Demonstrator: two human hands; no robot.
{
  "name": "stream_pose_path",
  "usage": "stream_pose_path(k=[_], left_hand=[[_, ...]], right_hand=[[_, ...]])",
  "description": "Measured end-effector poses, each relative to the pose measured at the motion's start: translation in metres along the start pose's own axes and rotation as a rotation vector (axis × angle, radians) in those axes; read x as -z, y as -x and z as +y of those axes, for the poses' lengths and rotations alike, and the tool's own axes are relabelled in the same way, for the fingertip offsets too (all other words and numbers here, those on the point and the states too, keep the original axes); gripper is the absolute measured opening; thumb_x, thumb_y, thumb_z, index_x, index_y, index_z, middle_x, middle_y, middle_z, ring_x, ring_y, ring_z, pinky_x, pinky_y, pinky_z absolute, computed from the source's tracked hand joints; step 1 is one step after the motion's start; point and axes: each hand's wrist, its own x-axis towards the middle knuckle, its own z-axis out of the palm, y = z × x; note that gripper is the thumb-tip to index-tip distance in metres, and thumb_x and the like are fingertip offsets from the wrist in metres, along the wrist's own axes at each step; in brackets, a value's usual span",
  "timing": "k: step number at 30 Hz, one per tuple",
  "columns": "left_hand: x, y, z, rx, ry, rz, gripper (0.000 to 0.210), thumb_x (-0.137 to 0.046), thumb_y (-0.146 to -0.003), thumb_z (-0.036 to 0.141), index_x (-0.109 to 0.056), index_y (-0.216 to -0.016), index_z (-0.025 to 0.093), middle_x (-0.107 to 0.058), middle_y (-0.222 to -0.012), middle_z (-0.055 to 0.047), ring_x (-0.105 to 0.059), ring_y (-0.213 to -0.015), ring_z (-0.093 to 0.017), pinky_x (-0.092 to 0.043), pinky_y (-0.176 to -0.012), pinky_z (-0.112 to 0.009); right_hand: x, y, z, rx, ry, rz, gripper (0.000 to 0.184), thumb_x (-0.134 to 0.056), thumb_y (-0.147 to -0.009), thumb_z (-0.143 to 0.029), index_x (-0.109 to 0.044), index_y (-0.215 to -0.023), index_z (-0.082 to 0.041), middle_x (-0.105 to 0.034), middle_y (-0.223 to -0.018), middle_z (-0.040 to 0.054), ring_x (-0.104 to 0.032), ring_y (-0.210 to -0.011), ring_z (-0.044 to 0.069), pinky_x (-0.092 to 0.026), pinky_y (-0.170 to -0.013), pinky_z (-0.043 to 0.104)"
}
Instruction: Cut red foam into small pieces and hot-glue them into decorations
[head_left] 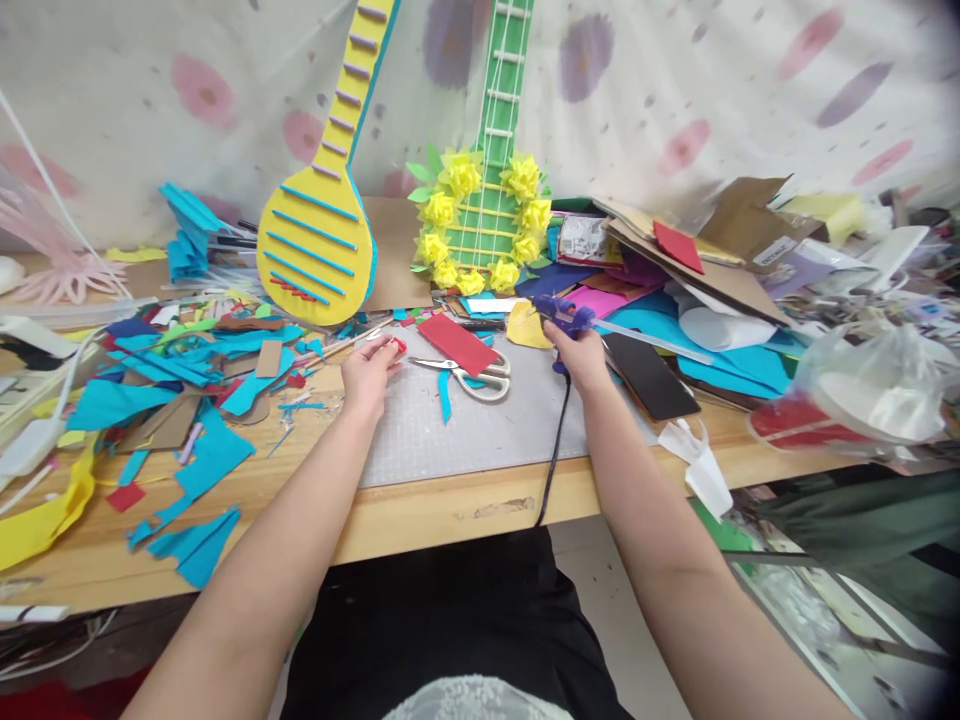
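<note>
My left hand (366, 378) is closed in a pinch on a small red piece (398, 346), perhaps paper or felt, above the left part of the grey cutting mat (450, 450). My right hand (577, 355) grips a blue glue gun (559, 312), its nozzle pointing left and a clear glue stick (652, 338) sticking out behind. The gun's black cord (556, 445) drops over the table edge. Between the hands, scissors (487, 385) lie partly under a red rectangle (459, 345), beside a blue strip (445, 396). A yellow scrap (529, 325) lies near the gun.
A yellow lute-shaped craft (319, 255) and a green one with yellow flowers (491, 190) stand against the curtain. Blue scraps (214, 455) litter the left side. A black phone (651, 375), stacked sheets and a bagged tub (855, 400) occupy the right.
</note>
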Motion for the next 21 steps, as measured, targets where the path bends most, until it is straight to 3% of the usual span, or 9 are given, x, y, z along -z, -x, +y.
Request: stream_pose_path(k=[3, 6, 9, 12, 17, 21], left_hand=[[0.001, 0.000, 0.002, -0.016, -0.041, -0.006, 0.028, -0.064, -0.065, 0.019, -0.065, -0.092, 0.011, -0.068, -0.079, -0.006, -0.064, -0.070, -0.013, -0.050, -0.058, -0.021], [0.002, 0.001, 0.004, -0.023, -0.078, -0.009, 0.032, -0.064, -0.065, 0.018, -0.066, -0.095, 0.010, -0.068, -0.081, -0.007, -0.064, -0.069, -0.013, -0.049, -0.055, -0.021], [0.003, 0.002, 0.007, -0.035, -0.077, -0.017, 0.034, -0.063, -0.066, 0.017, -0.065, -0.098, 0.009, -0.068, -0.081, -0.008, -0.064, -0.068, -0.013, -0.048, -0.053, -0.021], [0.004, 0.001, 0.007, -0.034, -0.065, -0.021, 0.034, -0.063, -0.066, 0.016, -0.064, -0.099, 0.009, -0.068, -0.081, -0.008, -0.063, -0.068, -0.013, -0.048, -0.053, -0.021], [0.005, -0.001, 0.006, -0.014, -0.052, -0.026, 0.032, -0.064, -0.066, 0.015, -0.065, -0.097, 0.009, -0.067, -0.077, -0.007, -0.063, -0.066, -0.013, -0.049, -0.055, -0.022], [0.005, 0.000, 0.007, -0.006, -0.049, -0.017, 0.028, -0.062, -0.068, 0.014, -0.065, -0.096, 0.009, -0.067, -0.077, -0.006, -0.062, -0.064, -0.012, -0.048, -0.054, -0.021]], right_hand=[[0.004, 0.002, -0.008, 0.001, -0.318, -0.090, 0.040, -0.063, -0.064, -0.053, -0.061, -0.081, -0.016, -0.066, -0.087, 0.0064, -0.057, -0.062, 0.010, -0.043, -0.049, 0.020], [0.005, 0.009, -0.026, 0.017, -0.436, -0.228, 0.040, -0.066, -0.062, -0.055, -0.058, -0.075, -0.017, -0.064, -0.081, 0.0037, -0.050, -0.053, 0.006, -0.037, -0.042, 0.017], [-0.002, 0.021, -0.050, 0.072, -0.397, -0.412, 0.041, -0.065, -0.064, -0.057, -0.058, -0.070, -0.016, -0.061, -0.069, 0.0021, -0.043, -0.045, 0.004, -0.033, -0.039, 0.018], [-0.020, 0.035, -0.068, 0.167, -0.218, -0.588, 0.042, -0.063, -0.067, -0.057, -0.060, -0.067, -0.015, -0.054, -0.052, -0.0009, -0.040, -0.042, 0.005, -0.033, -0.041, 0.020], [-0.059, 0.058, -0.073, 0.229, -0.042, -0.561, 0.039, -0.063, -0.067, -0.054, -0.066, -0.072, -0.016, -0.065, -0.066, 0.0031, -0.057, -0.060, 0.012, -0.044, -0.060, 0.024], [-0.072, 0.068, -0.062, 0.254, 0.051, -0.523, 0.040, -0.061, -0.068, -0.056, -0.069, -0.077, -0.018, -0.068, -0.074, 0.0042, -0.063, -0.073, 0.018, -0.046, -0.067, 0.027]])
